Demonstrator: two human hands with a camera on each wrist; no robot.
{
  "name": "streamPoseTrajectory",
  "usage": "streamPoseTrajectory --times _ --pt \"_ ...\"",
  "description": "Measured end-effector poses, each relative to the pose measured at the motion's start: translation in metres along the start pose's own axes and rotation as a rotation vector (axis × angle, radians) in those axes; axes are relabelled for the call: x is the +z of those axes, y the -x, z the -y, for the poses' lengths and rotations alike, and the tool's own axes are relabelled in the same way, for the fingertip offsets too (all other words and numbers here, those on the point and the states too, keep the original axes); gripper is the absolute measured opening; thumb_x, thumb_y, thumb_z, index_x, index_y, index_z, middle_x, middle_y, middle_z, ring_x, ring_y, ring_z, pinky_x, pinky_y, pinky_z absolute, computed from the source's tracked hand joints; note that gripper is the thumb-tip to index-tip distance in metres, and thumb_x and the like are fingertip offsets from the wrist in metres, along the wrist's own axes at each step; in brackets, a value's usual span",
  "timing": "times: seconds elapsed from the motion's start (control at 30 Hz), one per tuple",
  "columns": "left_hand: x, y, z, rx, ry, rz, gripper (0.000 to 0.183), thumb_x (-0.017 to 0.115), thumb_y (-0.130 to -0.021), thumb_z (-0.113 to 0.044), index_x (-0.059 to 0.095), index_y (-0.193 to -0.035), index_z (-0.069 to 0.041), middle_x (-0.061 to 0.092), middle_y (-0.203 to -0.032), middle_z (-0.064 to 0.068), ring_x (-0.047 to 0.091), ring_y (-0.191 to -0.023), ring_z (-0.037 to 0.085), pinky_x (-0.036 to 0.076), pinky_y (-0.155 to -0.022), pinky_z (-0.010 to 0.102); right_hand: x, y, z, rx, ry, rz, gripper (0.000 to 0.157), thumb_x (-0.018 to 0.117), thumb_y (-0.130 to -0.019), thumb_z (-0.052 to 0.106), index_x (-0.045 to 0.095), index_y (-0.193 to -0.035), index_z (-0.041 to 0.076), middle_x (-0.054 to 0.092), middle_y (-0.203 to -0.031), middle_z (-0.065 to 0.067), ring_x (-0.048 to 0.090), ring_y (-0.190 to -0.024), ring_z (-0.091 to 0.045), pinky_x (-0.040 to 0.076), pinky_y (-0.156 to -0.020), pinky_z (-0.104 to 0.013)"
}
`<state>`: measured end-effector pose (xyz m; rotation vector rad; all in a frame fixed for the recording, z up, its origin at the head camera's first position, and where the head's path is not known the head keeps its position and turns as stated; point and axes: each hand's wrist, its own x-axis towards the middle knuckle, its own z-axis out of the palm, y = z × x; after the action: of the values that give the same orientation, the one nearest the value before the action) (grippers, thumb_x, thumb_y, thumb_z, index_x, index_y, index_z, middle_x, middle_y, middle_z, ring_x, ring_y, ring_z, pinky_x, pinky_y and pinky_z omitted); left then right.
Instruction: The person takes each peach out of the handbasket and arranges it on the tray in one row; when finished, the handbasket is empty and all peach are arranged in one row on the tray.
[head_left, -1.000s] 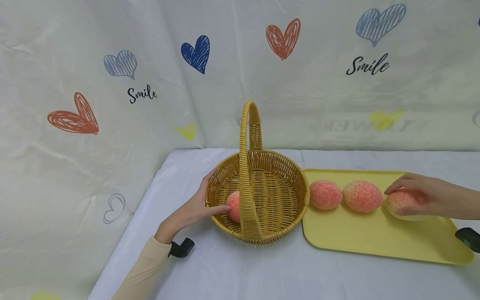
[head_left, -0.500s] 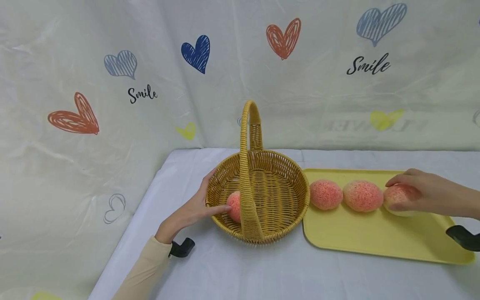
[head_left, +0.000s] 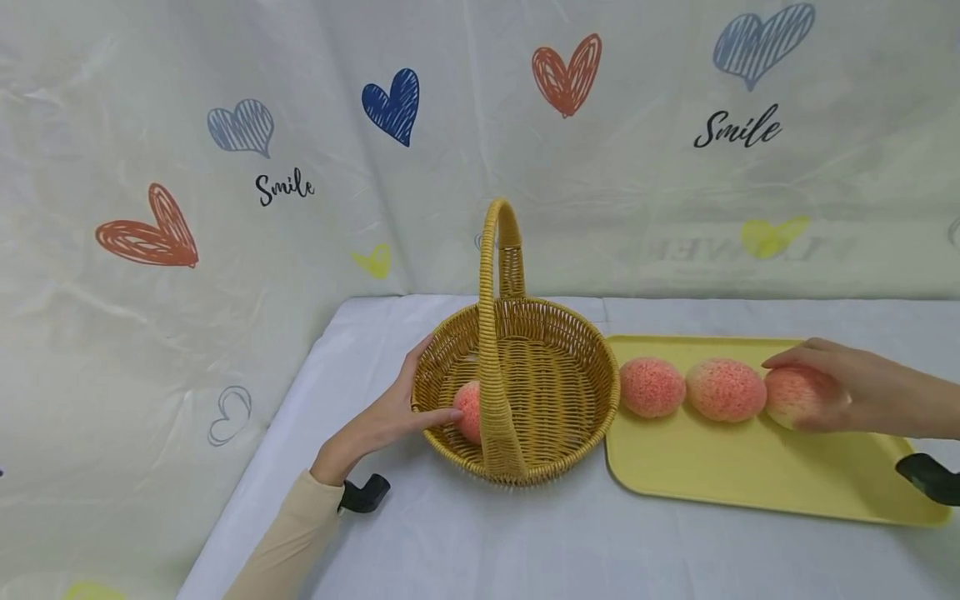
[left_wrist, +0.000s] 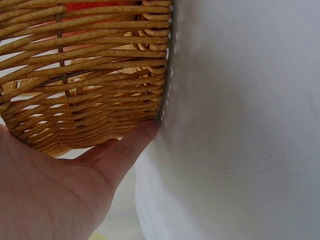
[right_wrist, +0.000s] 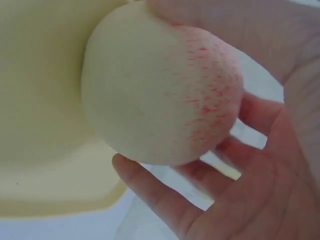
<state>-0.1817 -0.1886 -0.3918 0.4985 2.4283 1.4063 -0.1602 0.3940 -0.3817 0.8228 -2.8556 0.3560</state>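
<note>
A round wicker basket (head_left: pixel 551 400) with a tall arched handle stands left of the yellow tray (head_left: pixel 697 471). My left hand (head_left: pixel 386 421) grips its left side, thumb over the rim and fingers along the outer wall; in the left wrist view a fingertip reaches down to the cloth beside the wicker (left_wrist: pixel 100 95). One pink peach (head_left: pixel 467 412) lies inside, partly behind the handle. At the tray's right part my right hand (head_left: pixel 873 390) holds a pink and cream peach (head_left: pixel 798 396). The right wrist view shows fingers and thumb curved round this peach (right_wrist: pixel 155 95).
Two more peaches, a pink one (head_left: pixel 652 387) and a paler one (head_left: pixel 725 390), sit in a row on the tray between basket and right hand. White cloth (head_left: pixel 547 542) covers the table. Behind it hangs a curtain (head_left: pixel 450 192) printed with hearts and words.
My right hand has shifted slightly left with its peach, which now sits close beside the middle one, and has turned a little. My left hand and the basket have stayed put.
</note>
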Motion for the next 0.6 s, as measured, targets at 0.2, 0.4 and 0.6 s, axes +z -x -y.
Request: streamPoseTrajectory --times 0.2,0.4,0.6 --pt "-0.0003 0.0009 0.0003 0.003 -0.001 -0.002 0.119 0.085 -0.086 -0.044 -0.001 -0.168 -0.031 0.01 -0.173 0.006 0.018 -0.157 0.031 0.02 -0.124 0.058 -0.001 -0.001 0.0019 0.06 0.004 0.031 0.065 0.103 -0.059 0.025 0.072 -0.113 0.005 0.066 -0.105 -0.002 0.052 -0.091 0.007 0.05 -0.069 -0.024" --pt "-0.0008 0.0018 -0.0002 0.003 0.003 -0.007 0.12 0.085 -0.086 -0.044 -0.002 -0.168 -0.029 0.007 -0.173 0.007 0.019 -0.157 0.033 0.02 -0.124 0.058 -0.0012 0.0003 -0.001 -0.026 -0.021 0.079 0.064 0.103 -0.056 0.02 0.072 -0.112 0.012 0.061 -0.105 0.009 0.051 -0.092 0.008 0.05 -0.068 -0.022" --pt "-0.0002 0.0011 -0.0011 0.012 -0.003 -0.003 0.118 0.084 -0.087 -0.042 -0.001 -0.168 -0.03 0.008 -0.173 0.005 0.018 -0.157 0.032 0.019 -0.124 0.058 -0.0002 0.0033 -0.0001 -0.047 -0.025 0.062 0.07 0.103 -0.055 0.02 0.07 -0.116 0.011 0.06 -0.106 0.009 0.051 -0.095 0.009 0.05 -0.068 -0.022"
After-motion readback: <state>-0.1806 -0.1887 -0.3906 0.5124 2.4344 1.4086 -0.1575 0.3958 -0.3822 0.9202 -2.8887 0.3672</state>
